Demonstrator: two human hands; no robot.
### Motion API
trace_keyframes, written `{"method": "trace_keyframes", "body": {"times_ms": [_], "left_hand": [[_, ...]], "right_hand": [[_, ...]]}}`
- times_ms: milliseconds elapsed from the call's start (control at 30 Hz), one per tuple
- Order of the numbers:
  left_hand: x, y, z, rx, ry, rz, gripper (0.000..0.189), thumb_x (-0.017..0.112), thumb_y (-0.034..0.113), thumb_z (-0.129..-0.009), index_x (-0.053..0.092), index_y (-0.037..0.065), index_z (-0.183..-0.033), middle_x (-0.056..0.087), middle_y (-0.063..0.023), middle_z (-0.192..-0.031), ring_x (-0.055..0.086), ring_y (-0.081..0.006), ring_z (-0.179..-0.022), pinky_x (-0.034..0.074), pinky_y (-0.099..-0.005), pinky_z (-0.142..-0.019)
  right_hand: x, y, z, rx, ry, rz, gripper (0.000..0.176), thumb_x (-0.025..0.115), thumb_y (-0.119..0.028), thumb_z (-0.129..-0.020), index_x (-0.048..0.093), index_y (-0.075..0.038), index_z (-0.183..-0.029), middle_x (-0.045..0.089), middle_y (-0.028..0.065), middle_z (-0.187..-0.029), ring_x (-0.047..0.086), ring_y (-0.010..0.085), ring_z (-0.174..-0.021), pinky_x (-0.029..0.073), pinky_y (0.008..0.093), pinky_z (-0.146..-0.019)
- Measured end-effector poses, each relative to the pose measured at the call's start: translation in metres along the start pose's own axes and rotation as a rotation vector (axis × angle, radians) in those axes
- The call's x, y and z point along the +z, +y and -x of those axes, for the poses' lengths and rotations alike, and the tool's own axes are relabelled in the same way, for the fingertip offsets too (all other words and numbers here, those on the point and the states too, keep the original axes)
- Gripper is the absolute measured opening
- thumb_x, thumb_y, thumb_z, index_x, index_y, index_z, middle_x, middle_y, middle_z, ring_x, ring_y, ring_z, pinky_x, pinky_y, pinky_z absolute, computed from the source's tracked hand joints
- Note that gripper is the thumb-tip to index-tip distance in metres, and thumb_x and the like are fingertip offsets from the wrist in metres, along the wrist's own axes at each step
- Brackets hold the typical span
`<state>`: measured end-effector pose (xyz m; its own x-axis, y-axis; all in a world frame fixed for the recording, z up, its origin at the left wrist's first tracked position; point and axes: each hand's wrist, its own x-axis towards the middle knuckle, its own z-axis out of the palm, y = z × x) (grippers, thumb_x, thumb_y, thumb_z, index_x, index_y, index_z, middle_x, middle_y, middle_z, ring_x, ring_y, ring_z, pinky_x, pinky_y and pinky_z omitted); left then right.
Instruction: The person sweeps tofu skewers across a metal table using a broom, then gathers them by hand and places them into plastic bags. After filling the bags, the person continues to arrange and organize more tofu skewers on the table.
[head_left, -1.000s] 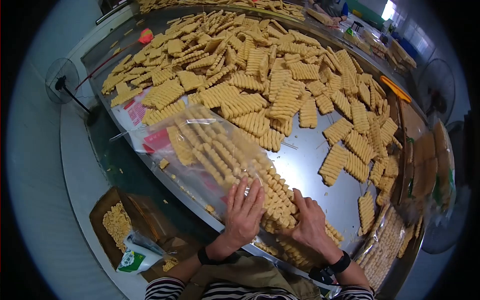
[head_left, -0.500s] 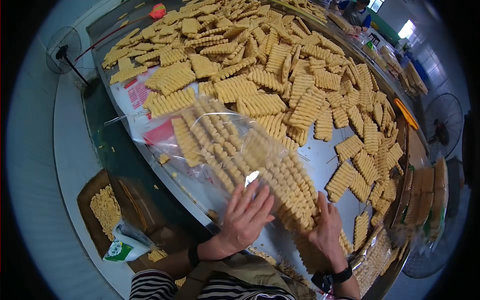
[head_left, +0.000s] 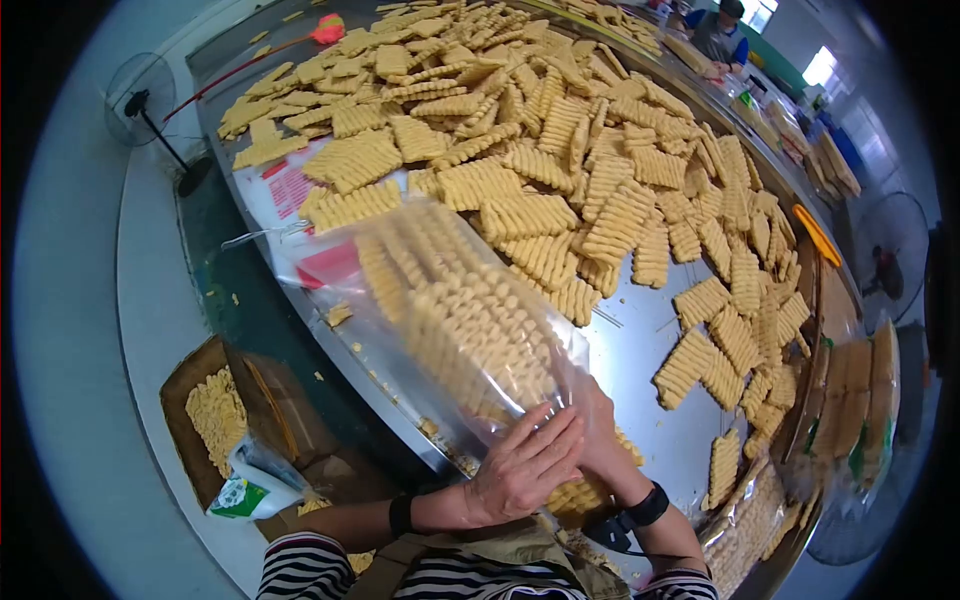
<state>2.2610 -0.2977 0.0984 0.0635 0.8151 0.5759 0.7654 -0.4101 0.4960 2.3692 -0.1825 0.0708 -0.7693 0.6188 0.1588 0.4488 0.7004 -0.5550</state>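
Observation:
A clear plastic bag point(head_left: 470, 320) filled with rows of ridged yellow biscuits lies slanted over the near part of the metal table, its loose end toward the left. My left hand point(head_left: 527, 463) rests on the bag's near end, its fingers stretched out over the film. Beside it my right hand point(head_left: 603, 430) is at the bag's near right corner; its fingers are mostly hidden behind the bag and my left hand. Loose ridged biscuits point(head_left: 615, 220) are heaped just beyond the bag.
A cardboard box point(head_left: 185, 400) with crumbs stands low at left. Filled bags point(head_left: 850, 400) stand at right, near an orange-handled tool point(head_left: 817, 236). A red-tipped stick point(head_left: 327, 30) lies at back left. Fans stand on both sides. Another person point(head_left: 718, 40) works at upper right.
The biscuits now sit deeper in the bag, farther up and left. My right hand has moved left, in beside my left hand, which has shifted slightly right and down.

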Motion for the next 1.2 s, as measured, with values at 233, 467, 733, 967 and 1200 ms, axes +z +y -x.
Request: {"method": "trace_keyframes", "body": {"times_ms": [233, 467, 733, 967, 1200], "left_hand": [[-0.002, 0.029, -0.007, 0.111, 0.056, 0.051, 0.040, 0.067, 0.018, -0.073, 0.059, -0.008, -0.103, 0.057, -0.0197, -0.114, 0.051, -0.0314, -0.116, 0.038, -0.0453, -0.100], [0.017, 0.053, 0.012, 0.175, 0.049, 0.140, 0.040, 0.062, 0.017, -0.077, 0.055, -0.010, -0.107, 0.056, -0.0192, -0.114, 0.049, -0.0315, -0.116, 0.037, -0.0425, -0.103], [0.021, 0.057, 0.033, 0.185, 0.011, 0.100, 0.040, 0.063, 0.017, -0.077, 0.056, -0.010, -0.105, 0.055, -0.0206, -0.117, 0.049, -0.0315, -0.117, 0.036, -0.0423, -0.104], [0.019, 0.057, 0.033, 0.164, 0.016, 0.177, 0.040, 0.064, 0.016, -0.076, 0.056, -0.010, -0.105, 0.054, -0.0208, -0.118, 0.048, -0.0317, -0.119, 0.035, -0.0419, -0.104], [0.015, 0.051, 0.032, 0.192, 0.053, 0.180, 0.040, 0.063, 0.016, -0.077, 0.055, -0.010, -0.106, 0.056, -0.0203, -0.114, 0.049, -0.0315, -0.118, 0.035, -0.0417, -0.105]], "right_hand": [[-0.063, -0.008, 0.011, 0.212, -0.292, -0.545, 0.061, 0.059, -0.024, -0.080, 0.038, 0.000, -0.132, 0.059, 0.0134, -0.112, 0.061, 0.0273, -0.092, 0.049, 0.0371, -0.081], [-0.052, -0.012, 0.060, 0.452, -0.367, -0.943, 0.056, 0.058, -0.024, -0.083, 0.041, 0.001, -0.130, 0.059, 0.0117, -0.110, 0.061, 0.0235, -0.091, 0.050, 0.0348, -0.080], [-0.009, 0.002, 0.029, 0.621, -0.446, -1.295, 0.051, 0.057, -0.025, -0.086, 0.043, 0.001, -0.128, 0.060, 0.0097, -0.109, 0.061, 0.0192, -0.090, 0.051, 0.0322, -0.079], [-0.018, -0.020, 0.038, 0.477, -0.267, -0.937, 0.040, 0.052, -0.031, -0.091, 0.051, -0.002, -0.118, 0.062, 0.0056, -0.095, 0.061, 0.0130, -0.078, 0.052, 0.0268, -0.068], [-0.030, -0.068, -0.001, 0.678, -0.165, -1.414, 0.037, 0.052, -0.018, -0.090, 0.048, -0.001, -0.122, 0.061, 0.0064, -0.105, 0.059, 0.0134, -0.087, 0.050, 0.0262, -0.073]]}}
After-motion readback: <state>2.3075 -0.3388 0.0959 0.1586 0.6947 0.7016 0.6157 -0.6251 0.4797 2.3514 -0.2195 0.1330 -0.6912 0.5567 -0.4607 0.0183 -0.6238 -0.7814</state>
